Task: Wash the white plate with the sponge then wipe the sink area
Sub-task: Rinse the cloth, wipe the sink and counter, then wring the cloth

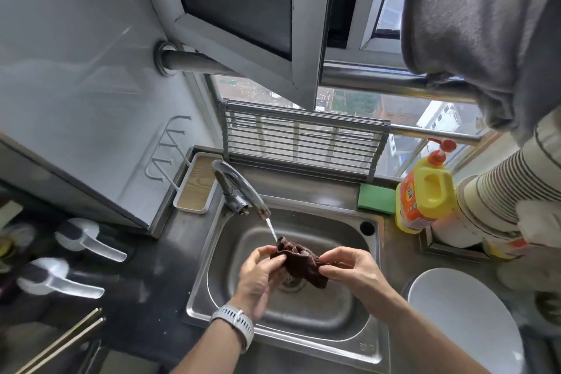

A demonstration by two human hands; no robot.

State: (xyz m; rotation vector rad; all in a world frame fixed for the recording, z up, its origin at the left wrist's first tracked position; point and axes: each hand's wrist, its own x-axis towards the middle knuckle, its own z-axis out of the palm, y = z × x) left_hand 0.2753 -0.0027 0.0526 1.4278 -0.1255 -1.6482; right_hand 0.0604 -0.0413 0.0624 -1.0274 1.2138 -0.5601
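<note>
Both hands, left hand (258, 273) and right hand (349, 267), pinched the crumpled dark brown cloth (299, 261) over the stainless steel sink (303, 322), under the tap's stream. The round white plate (464, 322) lay right of the sink, the green sponge (375, 199) behind its rim.

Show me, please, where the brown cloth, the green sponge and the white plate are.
brown cloth (299, 263): head view, its bunched middle.
green sponge (376, 199): head view, its top face.
white plate (461, 319): head view, its bare centre.

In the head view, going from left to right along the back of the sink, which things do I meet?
Wooden tray → tap → green sponge → yellow bottle → paper cups.
</note>
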